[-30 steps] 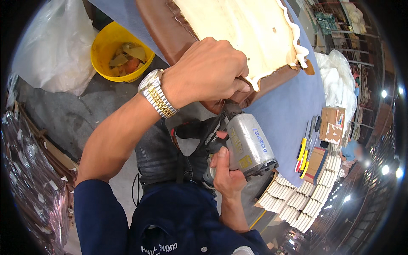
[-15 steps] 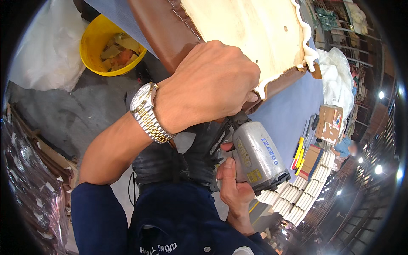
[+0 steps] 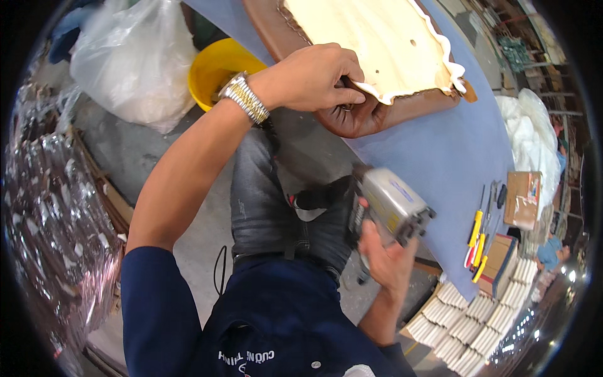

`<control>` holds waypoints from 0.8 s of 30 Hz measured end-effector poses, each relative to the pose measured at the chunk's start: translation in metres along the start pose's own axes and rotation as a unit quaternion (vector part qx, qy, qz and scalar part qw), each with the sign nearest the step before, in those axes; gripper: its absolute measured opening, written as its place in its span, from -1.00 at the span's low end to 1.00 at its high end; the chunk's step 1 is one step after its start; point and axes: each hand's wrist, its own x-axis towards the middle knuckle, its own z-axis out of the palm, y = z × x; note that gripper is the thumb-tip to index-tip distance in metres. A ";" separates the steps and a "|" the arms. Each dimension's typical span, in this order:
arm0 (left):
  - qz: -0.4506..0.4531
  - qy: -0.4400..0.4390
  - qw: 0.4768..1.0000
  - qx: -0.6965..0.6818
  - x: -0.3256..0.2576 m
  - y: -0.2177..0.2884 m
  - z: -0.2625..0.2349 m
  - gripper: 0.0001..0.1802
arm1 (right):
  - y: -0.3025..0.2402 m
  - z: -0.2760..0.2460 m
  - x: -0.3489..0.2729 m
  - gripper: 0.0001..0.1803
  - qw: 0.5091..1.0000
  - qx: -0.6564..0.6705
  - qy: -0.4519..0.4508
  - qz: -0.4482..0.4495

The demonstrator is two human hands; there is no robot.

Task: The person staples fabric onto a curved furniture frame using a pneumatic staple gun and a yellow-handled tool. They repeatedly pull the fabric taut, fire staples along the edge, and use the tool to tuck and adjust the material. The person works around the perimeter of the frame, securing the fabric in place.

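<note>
My left hand, wearing a metal watch, is closed at the near corner of an upholstered panel. Its thumb and fingers pinch the brown leather cover, which is gathered in folds there. The cover wraps around a cream backing, with staples along its left edge and a wavy white trim along the right and near edges. My right hand grips a silver staple gun by its handle. The gun is apart from the panel, between my legs and the table, and its nose is blurred by motion.
The panel lies on a blue-covered table. Yellow-handled tools and a cardboard box sit at its right edge, near stacked pale strips. A yellow bucket and plastic bag stand at the left.
The staple gun has moved away from the panel's near edge, back toward my body. My left hand now shows a pinch on the leather at the corner. The whole view has shifted.
</note>
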 end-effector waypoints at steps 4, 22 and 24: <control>-0.024 0.037 0.999 0.012 -0.002 -0.001 -0.011 -0.66 | 0.011 -0.106 -0.020 -0.42 0.950 -0.300 0.062 -0.063; -0.362 0.335 0.785 -0.376 -0.094 0.060 0.076 -0.46 | 0.195 -0.394 0.038 -0.53 0.787 -0.549 0.279 -0.035; -0.381 0.324 0.790 -0.353 -0.079 0.068 0.088 -0.46 | 0.208 -0.400 0.038 -0.53 0.780 -0.561 0.276 -0.026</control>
